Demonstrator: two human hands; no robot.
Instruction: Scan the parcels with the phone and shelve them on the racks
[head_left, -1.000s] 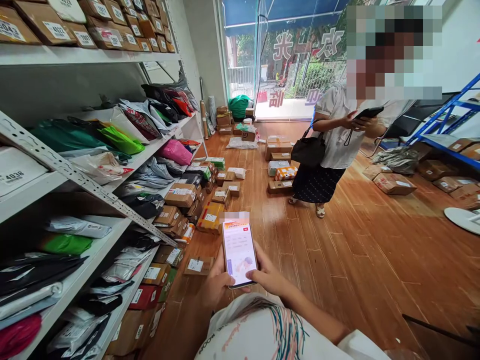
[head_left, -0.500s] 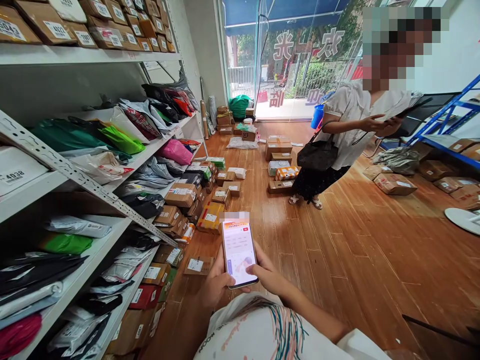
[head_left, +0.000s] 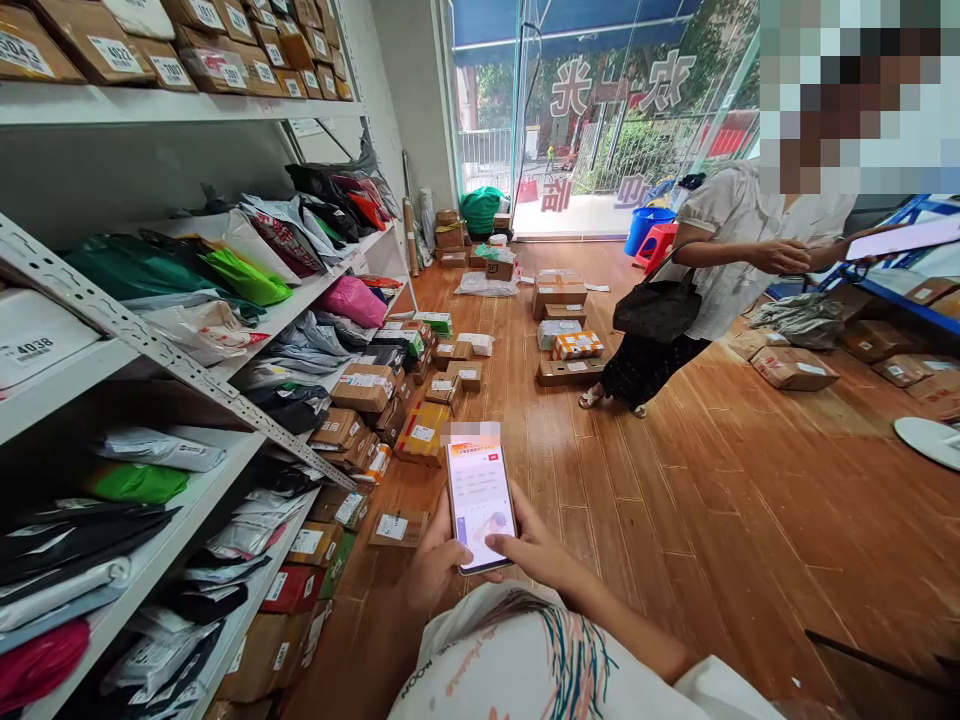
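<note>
At the scene's near middle, the phone [head_left: 481,495] was lit, held up between two thumbs. The left hand [head_left: 436,548] grasped its left edge, thumb bent toward its lower corner; the right hand [head_left: 534,540] grasped the right edge, thumb across its lower front. The right forearm [head_left: 626,625] slanted in from the near right.

Lbl 4022 [head_left: 114,56] on brn ctn [head_left: 81,30], lbl 4038 [head_left: 34,348] on wht pkg [head_left: 46,318].
</note>
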